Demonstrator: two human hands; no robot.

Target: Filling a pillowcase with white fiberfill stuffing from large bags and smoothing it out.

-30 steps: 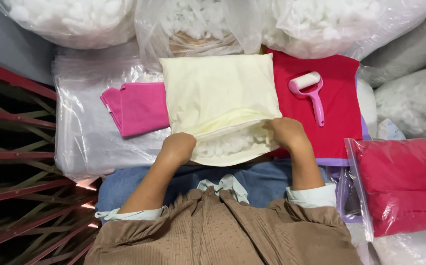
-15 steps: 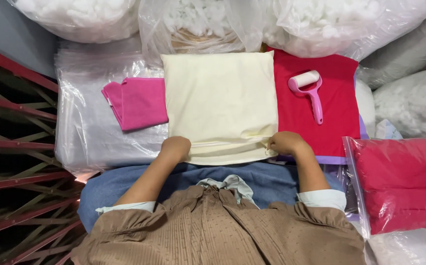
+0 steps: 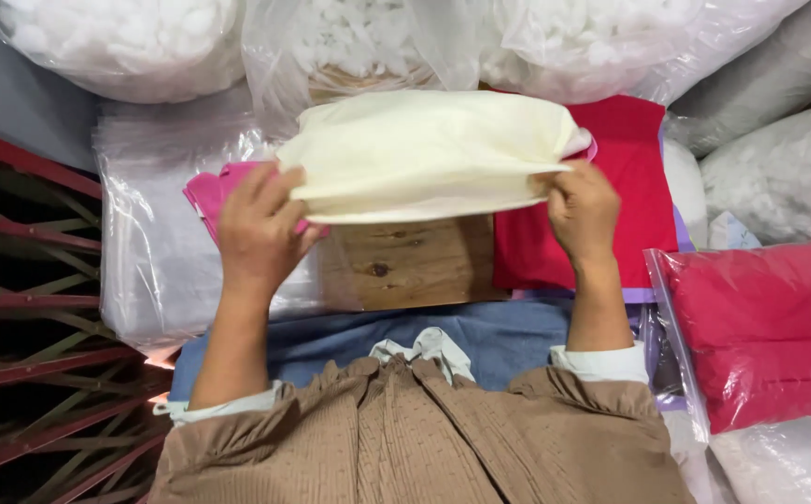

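Observation:
A pale yellow stuffed pillow (image 3: 429, 154) is raised off the wooden board (image 3: 405, 266) and held by its near edge. My left hand (image 3: 258, 229) grips its left corner and my right hand (image 3: 581, 207) grips its right corner. Behind my left hand lies a folded pink cloth (image 3: 207, 191), partly hidden. A red cloth (image 3: 631, 177) lies to the right. The pillow hides the pink lint roller except a sliver at its right end.
Clear bags of white stuffing (image 3: 125, 42) line the back. A stack of clear plastic bags (image 3: 158, 271) lies at the left, beside red metal bars (image 3: 22, 308). A bagged red pillow (image 3: 765, 331) sits at the right.
Both hands closed the pillow's open edge over the white stuffing, then lifted the pillow off the board and tipped it away, uncovering the wood beneath.

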